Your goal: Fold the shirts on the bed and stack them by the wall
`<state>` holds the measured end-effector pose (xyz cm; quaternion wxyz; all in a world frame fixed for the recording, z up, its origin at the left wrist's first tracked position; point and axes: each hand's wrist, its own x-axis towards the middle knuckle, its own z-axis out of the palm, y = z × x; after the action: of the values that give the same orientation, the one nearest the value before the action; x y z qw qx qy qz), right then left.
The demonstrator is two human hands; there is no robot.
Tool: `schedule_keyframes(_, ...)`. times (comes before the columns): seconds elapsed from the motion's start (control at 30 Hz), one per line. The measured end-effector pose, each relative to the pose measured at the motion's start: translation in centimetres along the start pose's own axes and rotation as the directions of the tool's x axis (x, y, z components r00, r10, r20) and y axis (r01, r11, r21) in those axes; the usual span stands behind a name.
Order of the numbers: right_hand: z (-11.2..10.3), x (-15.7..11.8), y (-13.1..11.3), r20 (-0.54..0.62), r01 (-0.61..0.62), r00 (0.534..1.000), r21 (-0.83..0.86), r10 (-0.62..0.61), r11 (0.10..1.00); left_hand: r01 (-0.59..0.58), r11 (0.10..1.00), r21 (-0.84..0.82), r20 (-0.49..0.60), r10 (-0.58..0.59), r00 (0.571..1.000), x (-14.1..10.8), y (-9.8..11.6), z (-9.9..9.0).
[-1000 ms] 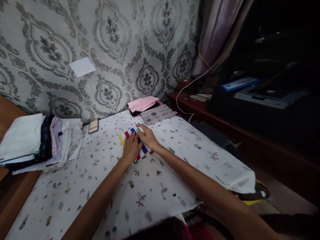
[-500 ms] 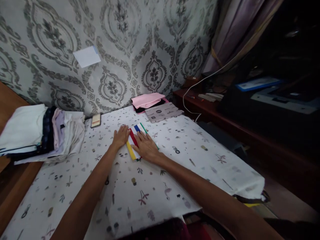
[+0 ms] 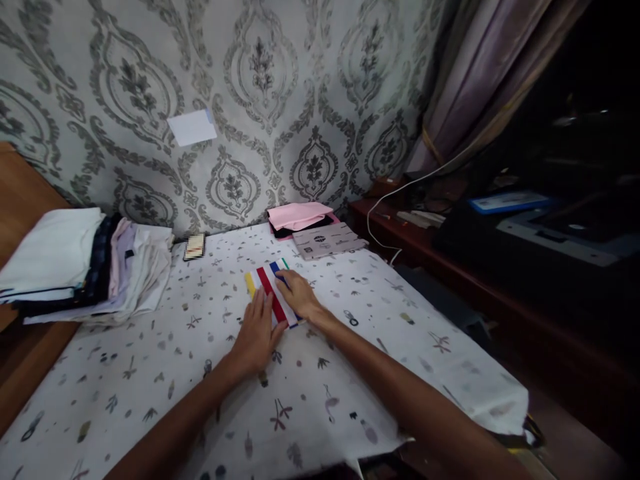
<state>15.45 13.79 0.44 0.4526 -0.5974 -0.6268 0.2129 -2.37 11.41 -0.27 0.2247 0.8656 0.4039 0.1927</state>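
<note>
A small folded cloth (image 3: 263, 279) with yellow, white, red, blue and green stripes lies on a white bedsheet (image 3: 210, 420) printed with plants. My left hand (image 3: 256, 333) rests on the cloth's near left part, its fingers stretched out and its thumb spread toward the near edge. On the right side, my right hand (image 3: 300, 295) is bent around the cloth's edge, with its fingertips by the blue stripe. Some of its fingers are hidden behind the hand.
Folded clothes (image 3: 55, 250) are stacked at the left. A phone-like object (image 3: 195, 247) lies near the wall. Pink folded cloth (image 3: 300, 215) and a grey printed packet (image 3: 330, 240) sit at the back. A white cable (image 3: 373, 212) hangs by the dark red furniture (image 3: 450, 267) on the right.
The striped cloth has turned, its yellow end now at the upper left. My left hand has come nearer, onto its near left part; my right hand has shifted to its right edge.
</note>
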Motion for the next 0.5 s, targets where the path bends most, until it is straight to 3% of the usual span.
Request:
schedule_keyframes(0.07, -0.7, 1.4, 0.4, 0.016, 0.021, 1.0, -0.029, -0.021, 0.999, 0.045, 0.98, -0.195, -0.051, -0.056, 0.997, -1.1, 0.2, -0.4)
schedule_keyframes(0.13, -1.2, 3.2, 0.9, 0.096, -0.004, 0.995, -0.057, 0.01, 0.998, 0.151, 0.882, -0.447, -0.067, -0.202, 0.977, -1.5, 0.4, -1.3)
schedule_keyframes(0.2, -1.6, 5.4, 1.3, 0.177, -0.059, 0.982, -0.079, 0.072, 0.995, 0.29, 0.674, -0.68, -0.004, -0.399, 0.917, -1.3, 0.8, -2.3)
schedule_keyframes(0.27, -1.8, 7.5, 1.8, 0.22, -0.102, 0.968, -0.08, 0.118, 0.992, 0.394, 0.429, -0.813, 0.119, -0.539, 0.834, -1.0, 1.4, -3.4)
schedule_keyframes(0.37, -1.7, 10.1, 2.2, 0.264, -0.155, 0.951, -0.048, 0.162, 0.987, 0.482, 0.194, -0.855, 0.319, -0.536, 0.782, -0.4, 2.2, -4.5)
schedule_keyframes(0.5, -1.8, 11.5, 2.1, 0.281, -0.25, 0.932, 0.035, 0.23, 0.968, 0.586, 0.099, -0.804, 0.477, -0.48, 0.736, 0.3, 2.8, -4.4)
